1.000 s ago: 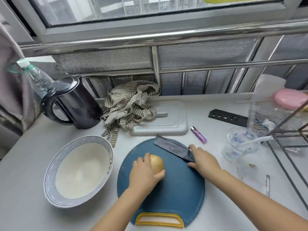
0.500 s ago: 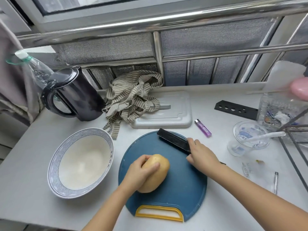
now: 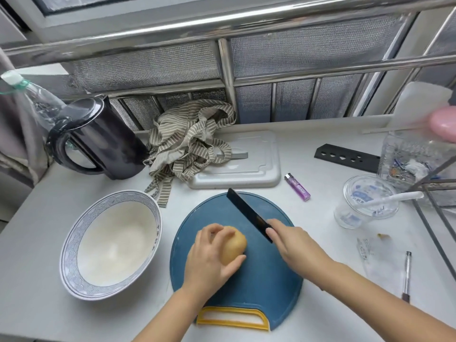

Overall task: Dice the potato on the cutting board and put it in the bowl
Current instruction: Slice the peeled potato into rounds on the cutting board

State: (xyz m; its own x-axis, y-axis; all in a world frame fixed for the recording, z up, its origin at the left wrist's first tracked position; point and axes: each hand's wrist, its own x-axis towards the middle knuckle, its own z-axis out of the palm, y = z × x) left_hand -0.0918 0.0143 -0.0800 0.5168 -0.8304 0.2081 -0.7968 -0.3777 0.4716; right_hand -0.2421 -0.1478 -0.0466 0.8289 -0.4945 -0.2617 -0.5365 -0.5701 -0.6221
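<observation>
The whole, uncut yellow-brown potato lies on the round blue plastic cutting board, under the left hand. The fingers of this hand curl over the top of the potato and the thumb presses its near side. This grip most likely pins the rounded body so that it cannot roll. The end of the potato facing the right hand projects bare beyond the fingers, which leaves a cutting zone away from the fingertips.

The right hand is closed around the handle of the black-bladed kitchen knife; the handle itself is hidden inside the fist. The blade extends forward and leftward from this hand and passes beyond the far end of the potato without touching it. No cut is made yet, so the dicing step is only being set up.

The white ceramic bowl with a blue patterned rim stands to the outer side of the left hand, just beside the board. It holds no pieces. This position probably keeps the later transfer short.

Forward of the right hand lies a purple plastic lighter. Forward of the left hand lies a crumpled striped cloth, beside a black electric kettle.
</observation>
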